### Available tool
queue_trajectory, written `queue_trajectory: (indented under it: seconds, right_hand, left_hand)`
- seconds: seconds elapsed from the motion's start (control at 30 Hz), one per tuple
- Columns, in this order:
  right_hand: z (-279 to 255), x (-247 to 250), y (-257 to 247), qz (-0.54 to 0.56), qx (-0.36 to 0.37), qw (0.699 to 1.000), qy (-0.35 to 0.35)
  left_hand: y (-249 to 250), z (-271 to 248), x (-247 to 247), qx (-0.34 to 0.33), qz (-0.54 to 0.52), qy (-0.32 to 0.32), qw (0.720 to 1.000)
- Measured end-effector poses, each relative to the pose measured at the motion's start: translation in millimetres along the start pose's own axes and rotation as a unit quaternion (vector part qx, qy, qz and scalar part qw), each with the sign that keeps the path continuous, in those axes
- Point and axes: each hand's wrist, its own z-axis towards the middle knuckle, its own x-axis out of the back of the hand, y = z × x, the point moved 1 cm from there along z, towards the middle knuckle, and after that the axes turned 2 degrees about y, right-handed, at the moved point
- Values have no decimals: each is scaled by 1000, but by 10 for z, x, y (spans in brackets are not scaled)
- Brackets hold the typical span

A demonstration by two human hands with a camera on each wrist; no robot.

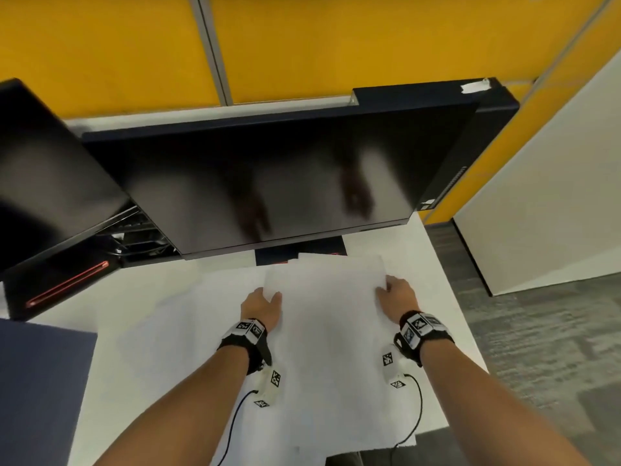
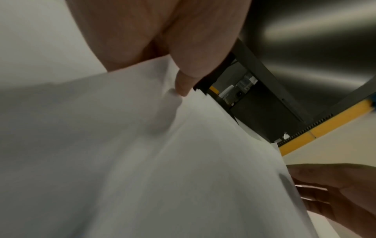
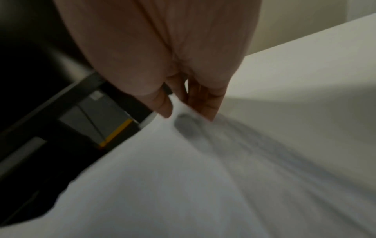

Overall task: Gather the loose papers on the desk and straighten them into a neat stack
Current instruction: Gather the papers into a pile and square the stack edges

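A bundle of white papers is held lifted over the white desk, just in front of the monitor. My left hand pinches its left edge, thumb on top and fingers behind the sheets. My right hand pinches the right edge the same way. In the left wrist view the thumb presses the papers, and the right hand shows at the far edge. In the right wrist view my fingers clamp the papers, their shadows showing through. More loose sheets lie flat beneath.
A large dark monitor stands right behind the papers, its base partly under them. A second dark screen stands at the left. A blue panel borders the desk's left; grey carpet lies to the right.
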Motion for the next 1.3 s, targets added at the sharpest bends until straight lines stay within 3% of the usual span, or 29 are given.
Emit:
queue_trajectory:
  seconds: [0.07, 0.17, 0.27, 0.43, 0.53, 0.63, 0.8, 1.0, 1.07, 1.17, 1.3]
  right_hand:
    - [5, 89, 16, 44, -1, 999, 16]
    - [94, 348, 277, 44, -90, 990, 96]
    - [52, 375, 340, 8, -165, 984, 74]
    - [-404, -211, -152, -10, -19, 1000, 16]
    - [-564, -342, -261, -9, -31, 999, -18]
    - [-583, -281, -23, -18, -36, 999, -17]
    - [-1024, -248, 311, -95, -29, 994, -49]
    - [-1478, -548, 289, -164, 30, 983, -83]
    - [-1425, -462, 321, -157, 20, 985, -71]
    - [-1171, -193, 389, -80, -22, 996, -31]
    - [-665, 44, 409, 2, -69, 998, 7]
  left_hand:
    - [-48, 4, 123, -1, -28, 12, 1000]
    - [-241, 99, 370, 27, -52, 26, 998]
    - [-391, 133, 440, 49, -5, 6, 999]
    - [-338, -122, 90, 18, 25, 2, 1000]
    - [-339, -232, 4, 6, -25, 37, 999]
    - [-474, -362, 97, -1, -19, 53, 998]
    - [-853, -695, 139, -7, 111, -47, 993]
    - [-943, -919, -82, -53, 122, -66, 989]
    - [-987, -874, 33, -48, 72, -28, 996]
    - [-1193, -533, 436, -11, 4, 82, 997]
    - [-1443, -43, 952, 152, 20, 188, 970]
